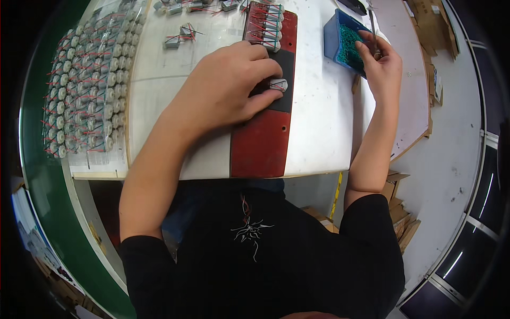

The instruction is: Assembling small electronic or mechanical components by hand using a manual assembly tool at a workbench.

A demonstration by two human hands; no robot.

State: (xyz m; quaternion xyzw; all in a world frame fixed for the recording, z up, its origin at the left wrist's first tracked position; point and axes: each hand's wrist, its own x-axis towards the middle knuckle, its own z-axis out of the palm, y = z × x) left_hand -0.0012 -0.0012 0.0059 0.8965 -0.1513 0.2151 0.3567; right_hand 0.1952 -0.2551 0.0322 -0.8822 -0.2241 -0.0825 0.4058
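Note:
My left hand (pixel 226 85) is closed around a small motor (pixel 278 85) with a white end, pinched between thumb and fingers. It rests over the dark pad (pixel 281 101) in the middle of a long red board (pixel 260 146). My right hand (pixel 383 66) is raised at the right, its fingers closed on a slender dark tool (pixel 373 26) whose exact kind I cannot make out. Below and beside those fingers is a blue bin (pixel 330 40) full of tiny green pieces (pixel 348 45). Several motors with red wires (pixel 272 32) stand in a row at the board's far end.
Clear plastic trays (pixel 90 90) at the left hold many white-ended motors with red wires. Loose grey motors (pixel 172 41) with wires lie on the white table (pixel 319 138) farther back. Cardboard boxes (pixel 433 24) are stacked at the far right.

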